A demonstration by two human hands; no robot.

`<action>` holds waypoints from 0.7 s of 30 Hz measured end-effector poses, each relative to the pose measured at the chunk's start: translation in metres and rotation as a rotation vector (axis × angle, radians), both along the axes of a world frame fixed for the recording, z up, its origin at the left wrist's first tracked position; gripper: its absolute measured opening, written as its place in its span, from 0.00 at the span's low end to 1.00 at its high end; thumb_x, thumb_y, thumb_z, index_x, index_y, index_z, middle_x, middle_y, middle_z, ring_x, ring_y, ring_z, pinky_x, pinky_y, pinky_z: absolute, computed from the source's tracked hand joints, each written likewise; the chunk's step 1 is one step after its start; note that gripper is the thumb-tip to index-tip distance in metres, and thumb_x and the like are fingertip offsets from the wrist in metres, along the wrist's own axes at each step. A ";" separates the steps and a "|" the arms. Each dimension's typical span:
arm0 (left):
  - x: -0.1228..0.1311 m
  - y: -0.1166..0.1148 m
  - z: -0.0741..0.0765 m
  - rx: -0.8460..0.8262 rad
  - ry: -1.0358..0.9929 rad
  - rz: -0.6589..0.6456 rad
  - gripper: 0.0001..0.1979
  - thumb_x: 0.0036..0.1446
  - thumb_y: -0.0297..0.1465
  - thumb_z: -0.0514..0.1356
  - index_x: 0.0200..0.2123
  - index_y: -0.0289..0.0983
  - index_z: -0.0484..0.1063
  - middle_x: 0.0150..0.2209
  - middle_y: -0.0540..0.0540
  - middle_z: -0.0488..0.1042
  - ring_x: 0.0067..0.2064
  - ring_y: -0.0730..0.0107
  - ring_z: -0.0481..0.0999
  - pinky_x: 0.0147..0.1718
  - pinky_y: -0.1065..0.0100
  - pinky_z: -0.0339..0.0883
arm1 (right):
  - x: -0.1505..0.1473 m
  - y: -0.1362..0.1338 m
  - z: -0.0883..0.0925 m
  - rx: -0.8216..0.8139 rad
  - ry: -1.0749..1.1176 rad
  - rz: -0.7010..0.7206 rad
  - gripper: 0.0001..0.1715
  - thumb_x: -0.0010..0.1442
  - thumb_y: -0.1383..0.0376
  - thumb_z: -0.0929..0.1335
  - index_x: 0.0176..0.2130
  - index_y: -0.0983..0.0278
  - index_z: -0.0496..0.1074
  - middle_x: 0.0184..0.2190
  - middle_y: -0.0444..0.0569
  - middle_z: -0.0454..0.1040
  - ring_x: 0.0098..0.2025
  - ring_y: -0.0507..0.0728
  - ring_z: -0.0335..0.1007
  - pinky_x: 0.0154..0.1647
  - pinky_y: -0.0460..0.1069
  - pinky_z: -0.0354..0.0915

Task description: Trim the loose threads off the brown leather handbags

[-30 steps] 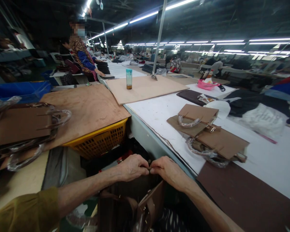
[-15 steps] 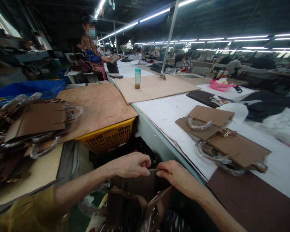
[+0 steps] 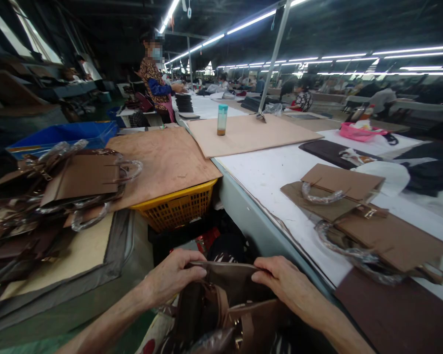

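A brown leather handbag [image 3: 221,305] stands open low in the middle of the head view, its handles wrapped in clear plastic. My left hand [image 3: 172,275] is closed on the left end of the bag's top rim. My right hand [image 3: 286,285] pinches the right end of the same rim. The rim is stretched flat between the two hands. The bag's lower part is cut off by the frame edge.
Two flat brown bags [image 3: 358,211] lie on the white table [image 3: 266,172] at right. A pile of brown bags [image 3: 59,191] sits at left beside a yellow crate [image 3: 177,209] under a plywood board [image 3: 162,157]. A bottle [image 3: 222,119] stands further back; a person [image 3: 155,81] works beyond.
My hands, pinched close together a second ago, have moved apart along the bag's rim, spreading it wide. The camera has swung left and the view has shifted.
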State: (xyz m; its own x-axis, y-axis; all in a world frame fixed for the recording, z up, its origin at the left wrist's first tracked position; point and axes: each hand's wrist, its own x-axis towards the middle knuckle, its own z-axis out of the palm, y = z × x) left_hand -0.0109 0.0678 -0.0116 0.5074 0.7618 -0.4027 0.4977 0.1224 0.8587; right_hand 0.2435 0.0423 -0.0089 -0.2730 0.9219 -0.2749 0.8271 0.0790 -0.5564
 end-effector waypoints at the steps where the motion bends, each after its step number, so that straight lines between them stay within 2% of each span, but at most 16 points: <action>1: 0.000 0.000 -0.002 -0.025 -0.016 0.006 0.13 0.51 0.35 0.53 0.34 0.33 0.72 0.27 0.50 0.71 0.30 0.71 0.68 0.28 0.74 0.60 | 0.000 -0.002 0.000 -0.004 -0.004 -0.004 0.16 0.56 0.63 0.61 0.20 0.62 0.54 0.18 0.38 0.54 0.23 0.50 0.52 0.25 0.46 0.45; 6: -0.008 0.007 -0.016 -0.094 -0.111 -0.023 0.12 0.49 0.32 0.54 0.32 0.31 0.74 0.26 0.49 0.71 0.27 0.73 0.67 0.28 0.74 0.61 | 0.004 -0.010 -0.004 -0.055 0.016 -0.026 0.18 0.57 0.61 0.60 0.20 0.62 0.52 0.18 0.38 0.51 0.23 0.50 0.51 0.24 0.46 0.45; 10: -0.013 0.012 -0.021 -0.057 -0.114 -0.073 0.11 0.50 0.31 0.55 0.32 0.31 0.74 0.26 0.50 0.71 0.28 0.73 0.68 0.29 0.74 0.62 | 0.004 -0.009 -0.009 -0.071 0.011 -0.038 0.18 0.57 0.60 0.60 0.20 0.62 0.53 0.18 0.38 0.51 0.23 0.50 0.51 0.24 0.46 0.45; 12: -0.011 0.011 -0.018 0.073 -0.046 -0.071 0.10 0.51 0.30 0.54 0.33 0.33 0.73 0.28 0.50 0.72 0.31 0.72 0.69 0.32 0.74 0.63 | 0.002 -0.007 -0.009 -0.053 -0.017 -0.061 0.18 0.58 0.59 0.60 0.20 0.62 0.54 0.18 0.39 0.54 0.24 0.51 0.54 0.25 0.46 0.46; 16: -0.001 -0.001 -0.013 0.551 0.081 -0.004 0.11 0.52 0.24 0.54 0.38 0.37 0.71 0.38 0.49 0.73 0.41 0.68 0.69 0.42 0.69 0.63 | -0.004 -0.005 -0.009 -0.034 -0.092 -0.102 0.18 0.57 0.59 0.60 0.19 0.62 0.56 0.18 0.40 0.59 0.25 0.53 0.58 0.26 0.46 0.48; 18: 0.004 -0.009 -0.014 0.734 0.103 -0.014 0.11 0.55 0.23 0.53 0.40 0.38 0.70 0.41 0.47 0.72 0.43 0.67 0.69 0.44 0.66 0.63 | -0.005 -0.005 -0.010 -0.019 -0.108 -0.113 0.17 0.57 0.59 0.60 0.20 0.62 0.57 0.18 0.41 0.61 0.26 0.53 0.59 0.27 0.46 0.49; 21: 0.009 -0.018 -0.023 0.903 0.121 -0.021 0.11 0.59 0.24 0.50 0.41 0.38 0.69 0.40 0.46 0.73 0.41 0.67 0.70 0.42 0.65 0.65 | -0.005 -0.008 -0.009 -0.007 -0.107 -0.127 0.17 0.57 0.60 0.60 0.19 0.62 0.57 0.18 0.41 0.63 0.26 0.54 0.60 0.27 0.46 0.49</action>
State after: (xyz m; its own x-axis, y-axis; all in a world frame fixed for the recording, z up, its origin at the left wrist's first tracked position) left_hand -0.0017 0.0499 -0.0351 0.5182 0.8042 0.2910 0.5850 -0.5816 0.5652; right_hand 0.2384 0.0348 -0.0180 -0.1235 0.9450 -0.3028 0.8849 -0.0333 -0.4646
